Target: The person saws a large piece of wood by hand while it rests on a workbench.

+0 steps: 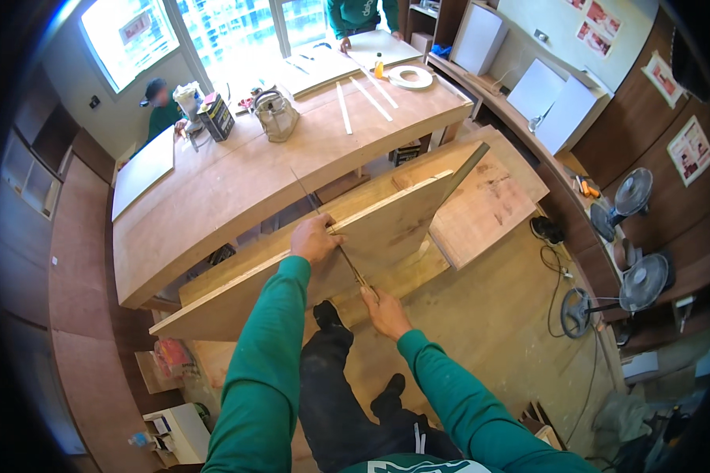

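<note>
A long wooden board (394, 225) stands on its edge in front of me, its pale top edge running from lower left to upper right. My left hand (315, 239) is closed over that top edge, thumb beside a thin dark blade. The blade looks like that of a handsaw (345, 256), seen nearly edge-on. It crosses the board at my left hand, and its tip points away over the workbench. Below the edge, on the near side, my right hand (385, 311) is wrapped round the saw's handle end. How deep the blade sits in the wood is hidden.
Beyond the board stands a long workbench (237, 193) with a canvas bag (274, 116), white strips (363, 98) and a tape roll (410, 76). Two people in green work at its far side. Fans (644, 281) and loose cables (556, 268) are at the right. My feet are close below the board.
</note>
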